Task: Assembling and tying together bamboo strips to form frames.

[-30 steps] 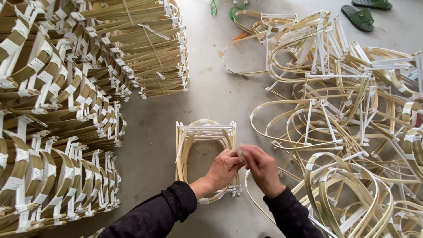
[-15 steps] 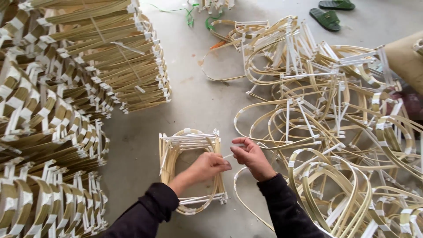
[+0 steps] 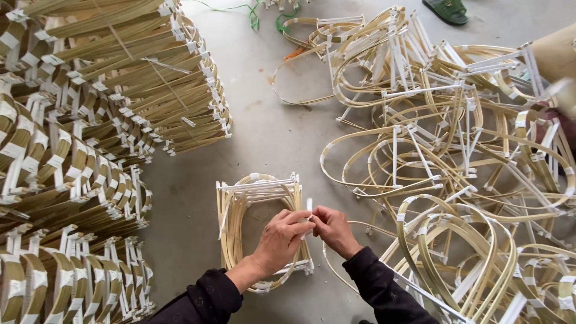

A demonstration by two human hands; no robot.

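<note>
Fingertips of left hand [image 3: 281, 239] and right hand [image 3: 333, 229] meet, pinched on a short white strip [image 3: 309, 207] standing upright between them. Directly beneath lies a small stack of bent bamboo frames [image 3: 240, 198] on grey concrete floor [image 3: 282, 132]. Bundled frames [image 3: 66, 156] piled left; loose frames [image 3: 456, 156] tangled right.

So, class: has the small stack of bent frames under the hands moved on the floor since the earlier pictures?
Cannot tell. The small stack sits differently in the picture, but the tied bundles beside it shift the same way, so the camera moved. The hands remain over it.
</note>
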